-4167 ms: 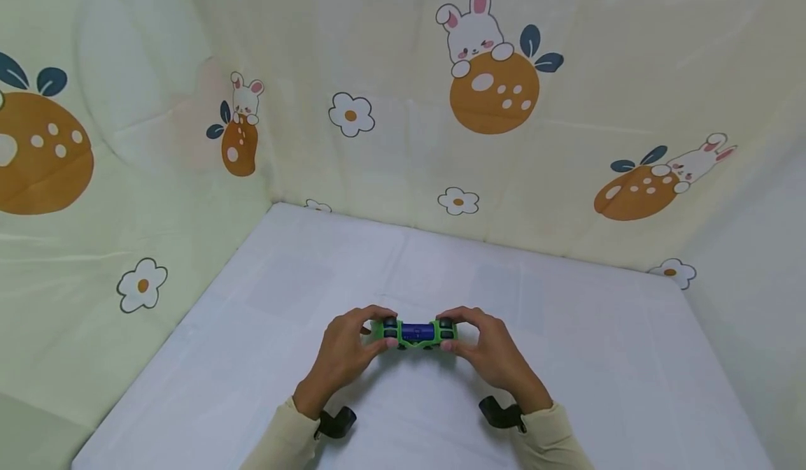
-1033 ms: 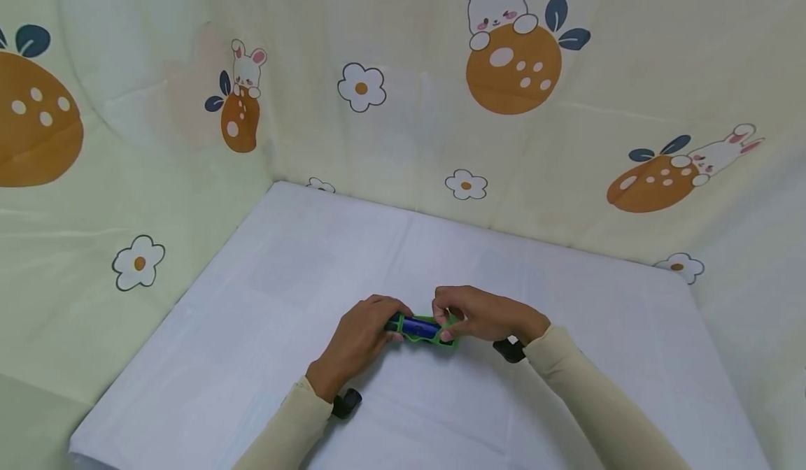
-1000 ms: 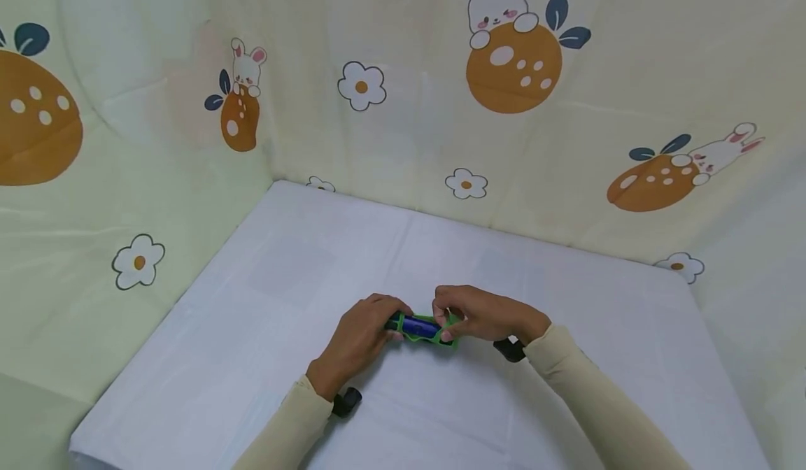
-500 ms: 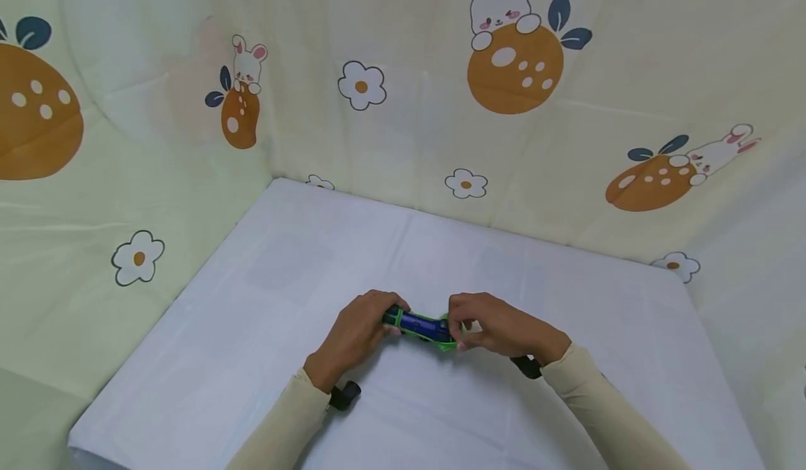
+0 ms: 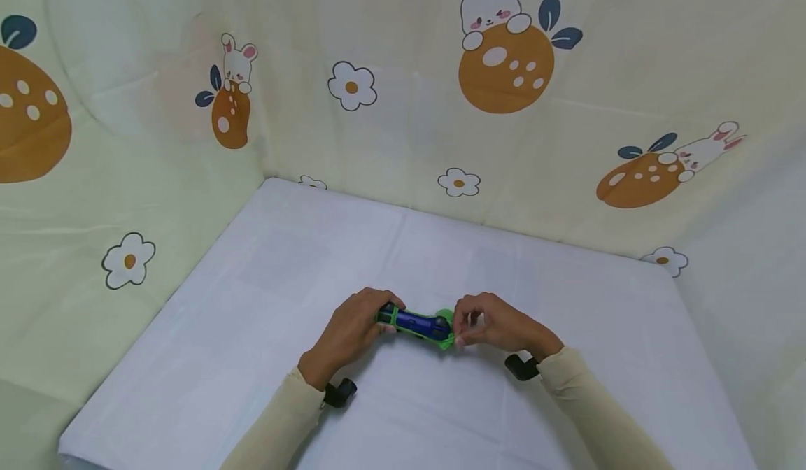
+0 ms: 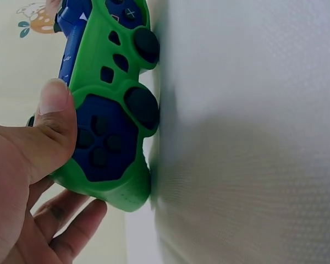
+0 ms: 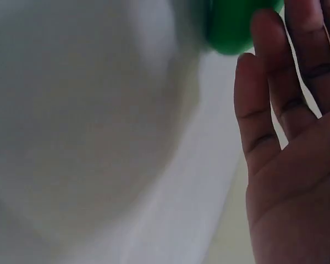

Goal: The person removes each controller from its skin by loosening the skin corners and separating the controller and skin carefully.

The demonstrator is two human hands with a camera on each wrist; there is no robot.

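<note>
A blue game controller (image 5: 418, 324) in a green silicone cover (image 5: 446, 345) is between the two hands, low over the white table. My left hand (image 5: 352, 326) grips its left end, thumb across the face beside the direction buttons in the left wrist view, where the cover (image 6: 96, 66) fits round both black thumbsticks. At the right end, my right hand (image 5: 500, 323) pinches the cover's edge; there the green bunches up and the blue end of the controller lies bare. The right wrist view catches only a rounded green end of the cover (image 7: 231, 27) by the fingertips.
The white-covered table (image 5: 302, 246) spreads round the hands. Behind and to the left hang cream curtains (image 5: 403, 134) printed with rabbits, oranges and flowers. Black wrist cameras (image 5: 341, 393) sit at both cuffs.
From both hands holding the fully covered controller at its ends, the right hand has taken the cover's edge and drawn it rightward, baring the controller's right end. The left hand keeps its grip.
</note>
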